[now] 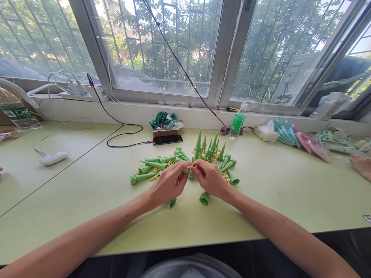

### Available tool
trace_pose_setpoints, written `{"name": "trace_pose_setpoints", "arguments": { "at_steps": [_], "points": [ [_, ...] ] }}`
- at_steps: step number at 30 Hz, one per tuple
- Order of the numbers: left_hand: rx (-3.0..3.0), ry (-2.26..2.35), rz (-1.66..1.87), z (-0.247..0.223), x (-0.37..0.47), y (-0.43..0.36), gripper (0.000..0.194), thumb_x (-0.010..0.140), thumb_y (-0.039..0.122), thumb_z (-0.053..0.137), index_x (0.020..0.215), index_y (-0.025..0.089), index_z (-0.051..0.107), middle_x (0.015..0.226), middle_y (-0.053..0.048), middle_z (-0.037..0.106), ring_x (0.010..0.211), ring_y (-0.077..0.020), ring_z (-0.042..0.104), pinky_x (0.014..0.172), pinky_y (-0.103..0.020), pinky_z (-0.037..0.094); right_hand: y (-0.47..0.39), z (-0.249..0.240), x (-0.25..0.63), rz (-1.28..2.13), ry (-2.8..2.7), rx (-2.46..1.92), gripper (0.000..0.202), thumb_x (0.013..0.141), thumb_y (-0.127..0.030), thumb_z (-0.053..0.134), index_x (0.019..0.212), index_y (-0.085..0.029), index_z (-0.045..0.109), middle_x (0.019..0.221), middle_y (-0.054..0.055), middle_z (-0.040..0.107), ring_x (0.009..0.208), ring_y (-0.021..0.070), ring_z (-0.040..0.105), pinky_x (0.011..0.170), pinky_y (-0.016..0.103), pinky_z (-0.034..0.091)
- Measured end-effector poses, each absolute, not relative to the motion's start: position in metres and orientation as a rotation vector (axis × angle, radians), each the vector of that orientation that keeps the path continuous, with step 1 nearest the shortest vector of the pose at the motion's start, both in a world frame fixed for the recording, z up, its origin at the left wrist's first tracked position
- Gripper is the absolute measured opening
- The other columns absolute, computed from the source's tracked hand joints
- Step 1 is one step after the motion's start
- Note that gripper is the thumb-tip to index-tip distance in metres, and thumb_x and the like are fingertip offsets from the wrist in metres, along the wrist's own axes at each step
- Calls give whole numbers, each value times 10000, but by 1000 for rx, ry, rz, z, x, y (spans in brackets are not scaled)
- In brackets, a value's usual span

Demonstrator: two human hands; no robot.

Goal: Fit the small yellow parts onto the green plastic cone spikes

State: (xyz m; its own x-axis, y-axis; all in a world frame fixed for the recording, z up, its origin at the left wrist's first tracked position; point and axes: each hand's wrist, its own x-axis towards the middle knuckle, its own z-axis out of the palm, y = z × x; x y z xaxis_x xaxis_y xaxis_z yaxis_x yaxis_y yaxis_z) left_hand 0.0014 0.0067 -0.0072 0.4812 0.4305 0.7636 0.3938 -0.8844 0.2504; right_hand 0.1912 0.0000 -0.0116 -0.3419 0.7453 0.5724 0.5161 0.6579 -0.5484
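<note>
My left hand [169,181] is closed on a green plastic plant watering spike [187,170], most of it hidden by the fingers. Fingertips of my right hand [211,178] pinch at the same spot, where a small yellowish part just shows. The two hands meet above a pile. To the left lie loose green spikes [143,177] mixed with small yellow valve pieces. Behind the hands, several spikes stand point up [198,144] with yellow pieces among them. More spikes [232,175] lie at the right. A green threaded cap end [204,199] rests below my right hand.
A phone [167,139] on a cable lies before a small cardboard box [168,131]. Further right stand a water bottle [238,121] and a tissue pack [266,132], then bagged items [311,143]. A white device [53,158] is at left. Another person's hand [361,166] rests at right.
</note>
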Motion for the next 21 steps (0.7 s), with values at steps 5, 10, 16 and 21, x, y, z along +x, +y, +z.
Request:
{"name": "trace_pose_setpoints", "arguments": {
  "at_steps": [5, 10, 16, 21],
  "points": [
    [2558, 890, 1422, -10, 1, 9, 266, 896, 124, 544, 1155, 184, 536, 709, 26, 551, 546, -78, 462, 535, -187, 429, -1, -13, 192, 332, -2027, -951, 235, 953, -254, 542, 1182, -205, 528, 779, 1, 643, 545, 110, 519, 573, 223, 418],
    [2527, 910, 1405, -9, 1, 8, 265, 897, 148, 545, 1158, 189, 527, 665, 48, 499, 530, -78, 439, 520, -185, 416, 4, -18, 195, 212, -2095, -917, 264, 955, -207, 542, 1219, -221, 552, 902, 47, 694, 710, 154, 616, 662, 249, 470],
    [2520, 935, 1323, -8, 1, 6, 248, 908, 163, 536, 1154, 191, 516, 661, 57, 507, 515, -69, 437, 522, -178, 412, 8, -19, 198, 97, -2140, -865, 197, 986, -230, 511, 1163, -220, 597, 985, 73, 691, 789, 167, 653, 704, 256, 486],
    [2525, 936, 1295, -10, 0, 7, 240, 906, 166, 539, 1143, 189, 515, 685, 46, 539, 525, -71, 447, 529, -184, 417, 8, -16, 199, 74, -2188, -842, 153, 999, -230, 478, 1085, -207, 603, 902, 56, 677, 732, 150, 629, 654, 232, 454]
  ]
}}
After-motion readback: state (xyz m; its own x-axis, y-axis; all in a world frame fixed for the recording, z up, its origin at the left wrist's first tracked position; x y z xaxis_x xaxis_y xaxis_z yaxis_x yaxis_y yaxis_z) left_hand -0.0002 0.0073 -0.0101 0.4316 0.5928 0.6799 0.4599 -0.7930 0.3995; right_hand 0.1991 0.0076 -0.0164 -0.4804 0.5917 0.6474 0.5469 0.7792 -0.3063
